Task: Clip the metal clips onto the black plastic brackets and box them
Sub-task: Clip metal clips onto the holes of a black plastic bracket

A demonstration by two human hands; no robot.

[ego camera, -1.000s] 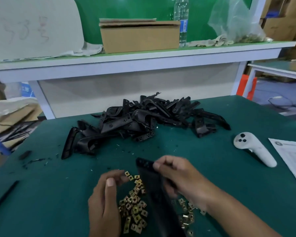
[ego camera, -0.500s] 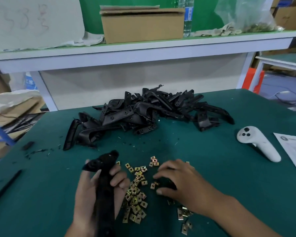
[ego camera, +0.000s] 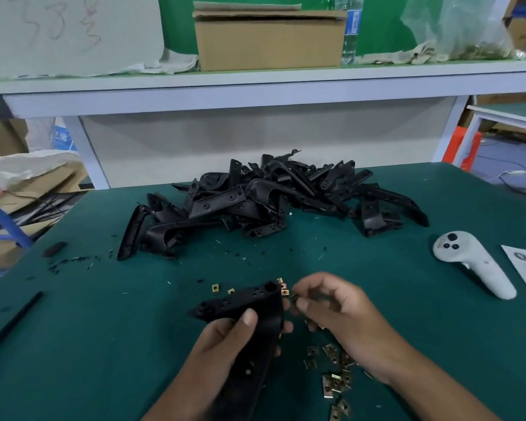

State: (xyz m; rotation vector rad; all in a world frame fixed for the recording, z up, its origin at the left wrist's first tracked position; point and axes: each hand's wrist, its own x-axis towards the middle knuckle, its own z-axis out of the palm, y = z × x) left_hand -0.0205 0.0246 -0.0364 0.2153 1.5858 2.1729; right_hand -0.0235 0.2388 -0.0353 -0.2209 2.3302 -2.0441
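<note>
Bracket in my left hand, clip in my right

My left hand [ego camera: 225,341] grips a black bracket [ego camera: 249,311] near the table's [ego camera: 104,344] front edge; my right hand [ego camera: 337,311] pinches a small metal clip [ego camera: 294,297] just beside its upper end. Loose clips [ego camera: 334,375] lie under my right wrist, and the bracket pile [ego camera: 264,202] sits toward the back edge.

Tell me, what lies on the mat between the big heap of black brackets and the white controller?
The head view shows only bare green mat between the bracket heap and the white controller.
</note>
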